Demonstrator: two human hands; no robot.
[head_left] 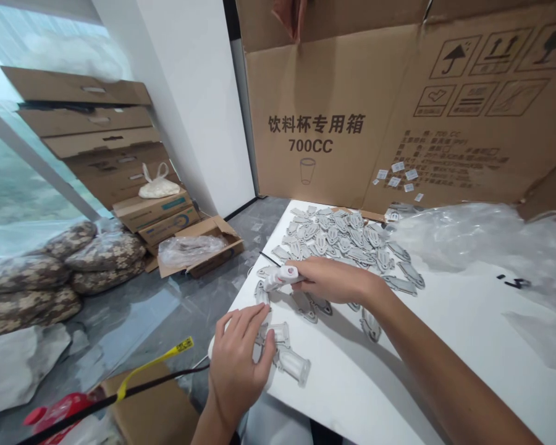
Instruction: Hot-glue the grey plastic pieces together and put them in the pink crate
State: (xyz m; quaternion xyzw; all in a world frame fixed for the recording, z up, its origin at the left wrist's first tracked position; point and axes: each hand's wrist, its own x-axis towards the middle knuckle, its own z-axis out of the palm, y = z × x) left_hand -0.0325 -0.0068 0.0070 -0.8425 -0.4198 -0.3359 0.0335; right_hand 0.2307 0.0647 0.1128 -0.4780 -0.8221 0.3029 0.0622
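My right hand (312,273) is wrapped round a white handheld tool (282,278) above the left part of the white table (380,377). Below and left of it, my left hand (241,355) rests at the table's left edge, thumb and fingers apart, its fingertips near a grey-white part (262,296). Two clear plastic pieces (294,364) lie just right of my left thumb. Many flat grey parts (333,235) are spread over the far side of the table, some of them under and beyond my right forearm.
A large cardboard box (333,93) stands behind the table. Clear plastic bags (472,241) lie at the right, near small black pieces (514,282). Boxes (167,216) and patterned sacks (28,278) stand on the left; a yellow strip (155,364) crosses a dark cord.
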